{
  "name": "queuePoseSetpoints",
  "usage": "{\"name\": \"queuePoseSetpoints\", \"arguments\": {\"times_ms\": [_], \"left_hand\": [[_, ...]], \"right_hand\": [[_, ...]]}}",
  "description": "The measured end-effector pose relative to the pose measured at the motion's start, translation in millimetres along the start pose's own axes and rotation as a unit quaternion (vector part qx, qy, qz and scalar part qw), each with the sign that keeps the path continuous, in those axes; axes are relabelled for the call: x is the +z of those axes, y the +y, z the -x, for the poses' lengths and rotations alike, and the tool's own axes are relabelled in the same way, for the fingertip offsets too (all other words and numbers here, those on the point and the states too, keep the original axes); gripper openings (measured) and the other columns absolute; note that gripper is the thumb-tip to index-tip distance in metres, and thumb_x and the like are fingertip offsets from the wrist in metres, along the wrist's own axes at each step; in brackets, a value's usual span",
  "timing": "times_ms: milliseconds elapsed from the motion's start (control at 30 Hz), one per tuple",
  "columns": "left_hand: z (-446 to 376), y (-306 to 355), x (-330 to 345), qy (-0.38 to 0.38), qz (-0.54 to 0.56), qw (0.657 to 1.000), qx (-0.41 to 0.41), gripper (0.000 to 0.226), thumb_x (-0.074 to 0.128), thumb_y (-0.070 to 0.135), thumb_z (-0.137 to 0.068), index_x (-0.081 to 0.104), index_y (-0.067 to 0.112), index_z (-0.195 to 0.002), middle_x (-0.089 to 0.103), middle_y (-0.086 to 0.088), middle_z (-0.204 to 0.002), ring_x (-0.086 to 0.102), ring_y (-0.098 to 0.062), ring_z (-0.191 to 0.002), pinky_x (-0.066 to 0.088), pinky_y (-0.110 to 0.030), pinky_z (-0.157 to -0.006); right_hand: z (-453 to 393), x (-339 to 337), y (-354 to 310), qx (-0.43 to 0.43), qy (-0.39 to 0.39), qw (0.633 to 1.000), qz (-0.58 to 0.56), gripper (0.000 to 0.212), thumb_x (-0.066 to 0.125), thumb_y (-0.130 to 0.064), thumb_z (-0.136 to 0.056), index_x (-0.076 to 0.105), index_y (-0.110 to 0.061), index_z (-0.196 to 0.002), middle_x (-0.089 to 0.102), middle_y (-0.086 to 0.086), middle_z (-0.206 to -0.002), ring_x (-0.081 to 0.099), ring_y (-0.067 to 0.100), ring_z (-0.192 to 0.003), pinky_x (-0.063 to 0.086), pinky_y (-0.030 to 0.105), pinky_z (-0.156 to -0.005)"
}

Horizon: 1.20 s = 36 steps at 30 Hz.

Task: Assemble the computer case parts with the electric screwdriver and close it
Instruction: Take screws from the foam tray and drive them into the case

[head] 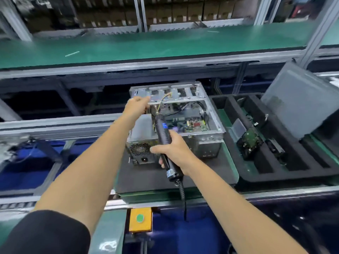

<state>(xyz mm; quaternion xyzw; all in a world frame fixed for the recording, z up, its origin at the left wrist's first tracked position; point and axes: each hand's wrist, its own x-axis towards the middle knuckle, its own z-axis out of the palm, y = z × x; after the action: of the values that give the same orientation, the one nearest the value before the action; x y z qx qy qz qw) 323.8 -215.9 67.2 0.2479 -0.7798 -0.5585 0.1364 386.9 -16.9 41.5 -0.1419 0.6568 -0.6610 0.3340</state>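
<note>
computer case (211, 142) left of foam tray (275, 173)

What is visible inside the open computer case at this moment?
Inside the computer case: a green circuit board, black and coloured cables, and a grey power supply. The electric screwdriver and left hand cover the rear-left corner.

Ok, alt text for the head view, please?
Right hand grips an electric screwdriver angled into an open computer case, while the left hand holds the case's upper rail. A black foam tray of parts sits to the right.
</note>
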Motion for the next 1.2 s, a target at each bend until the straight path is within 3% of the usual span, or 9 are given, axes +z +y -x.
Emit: {"name": "queuePoseSetpoints", "arguments": {"times_ms": [133, 233, 300, 367, 467, 700, 900, 1033, 1200], "left_hand": [[-3.1, -28.8, -27.4, -0.03, -0.188, 0.98, 0.049, 0.018, 0.045, 0.03, -0.097, 0.056, 0.015, -0.095, 0.052, -0.003, -0.095, 0.046, -0.019, -0.087, 0.032, -0.027, -0.073], [-2.3, -36.6, -28.4, -0.104, -0.286, 0.947, 0.103, 0.019, 0.036, 0.016, -0.099, 0.049, 0.016, -0.085, 0.043, -0.01, -0.095, 0.04, -0.018, -0.088, 0.025, -0.027, -0.073], [-0.4, -40.4, -25.3, -0.14, -0.294, 0.939, 0.107, 0.029, 0.032, 0.02, -0.102, 0.055, 0.005, -0.11, 0.05, -0.018, -0.115, 0.047, -0.024, -0.106, 0.031, -0.03, -0.083], [4.2, -42.7, -18.9, -0.161, -0.304, 0.933, 0.11, 0.04, 0.03, 0.024, -0.103, 0.045, 0.001, -0.132, 0.045, -0.016, -0.138, 0.042, -0.027, -0.126, 0.032, -0.033, -0.099], [7.3, -48.3, -9.2, -0.158, -0.34, 0.918, 0.131, 0.042, 0.033, 0.027, -0.102, 0.046, 0.0, -0.131, 0.045, -0.02, -0.138, 0.043, -0.032, -0.126, 0.032, -0.038, -0.103], [4.0, -51.5, -4.4, -0.134, -0.343, 0.917, 0.155, 0.022, 0.038, 0.027, -0.097, 0.046, 0.013, -0.082, 0.052, -0.011, -0.09, 0.055, -0.035, -0.094, 0.035, -0.036, -0.075], [6.5, -52.1, -6.2, -0.144, -0.326, 0.919, 0.167, 0.013, 0.038, 0.02, -0.098, 0.049, 0.014, -0.099, 0.045, -0.006, -0.095, 0.042, -0.021, -0.086, 0.029, -0.032, -0.076], [8.7, -54.1, -5.1, -0.123, -0.331, 0.922, 0.161, 0.032, 0.041, 0.021, -0.097, 0.053, 0.004, -0.121, 0.046, -0.006, -0.097, 0.043, -0.023, -0.088, 0.031, -0.033, -0.078], [8.1, -54.8, -3.9, -0.127, -0.344, 0.918, 0.153, 0.037, 0.041, 0.02, -0.097, 0.048, 0.005, -0.131, 0.05, -0.019, -0.133, 0.051, -0.035, -0.113, 0.038, -0.039, -0.09]], "right_hand": [[17.5, 30.3, 26.2, 0.031, 0.007, 0.999, 0.032, 0.048, 0.079, -0.008, -0.079, 0.045, -0.028, -0.107, 0.061, 0.013, -0.098, 0.057, 0.021, -0.048, 0.054, 0.034, -0.05], [25.2, 44.2, 44.2, 0.066, 0.002, 0.996, 0.068, 0.065, 0.078, -0.012, -0.08, 0.038, -0.022, -0.13, 0.058, 0.009, -0.107, 0.06, 0.019, -0.049, 0.055, 0.035, -0.053], [26.7, 50.1, 52.5, 0.081, 0.003, 0.993, 0.081, 0.073, 0.077, -0.013, -0.08, 0.036, -0.021, -0.141, 0.056, 0.008, -0.107, 0.061, 0.016, -0.048, 0.054, 0.032, -0.051], [28.1, 53.6, 57.7, 0.082, 0.008, 0.993, 0.083, 0.066, 0.077, -0.013, -0.08, 0.04, -0.02, -0.134, 0.057, 0.007, -0.097, 0.061, 0.015, -0.047, 0.053, 0.03, -0.05], [33.7, 58.8, 65.9, 0.075, 0.028, 0.993, 0.082, 0.055, 0.076, -0.009, -0.078, 0.045, -0.024, -0.122, 0.057, 0.008, -0.087, 0.06, 0.017, -0.046, 0.053, 0.031, -0.05], [44.2, 61.1, 75.3, 0.065, 0.041, 0.994, 0.076, 0.045, 0.073, -0.01, -0.073, 0.048, -0.026, -0.107, 0.052, 0.005, -0.078, 0.058, 0.019, -0.045, 0.051, 0.03, -0.048], [50.2, 62.9, 76.2, 0.063, 0.031, 0.995, 0.077, 0.046, 0.072, -0.009, -0.075, 0.047, -0.023, -0.112, 0.053, 0.007, -0.082, 0.059, 0.018, -0.047, 0.051, 0.03, -0.049], [54.4, 59.8, 77.4, 0.068, 0.031, 0.994, 0.074, 0.048, 0.072, -0.009, -0.076, 0.046, -0.022, -0.114, 0.052, 0.009, -0.086, 0.059, 0.018, -0.047, 0.051, 0.029, -0.048], [54.1, 56.5, 79.4, 0.075, 0.035, 0.994, 0.072, 0.049, 0.073, -0.009, -0.077, 0.045, -0.022, -0.116, 0.054, 0.009, -0.087, 0.059, 0.018, -0.048, 0.052, 0.031, -0.05]]}}
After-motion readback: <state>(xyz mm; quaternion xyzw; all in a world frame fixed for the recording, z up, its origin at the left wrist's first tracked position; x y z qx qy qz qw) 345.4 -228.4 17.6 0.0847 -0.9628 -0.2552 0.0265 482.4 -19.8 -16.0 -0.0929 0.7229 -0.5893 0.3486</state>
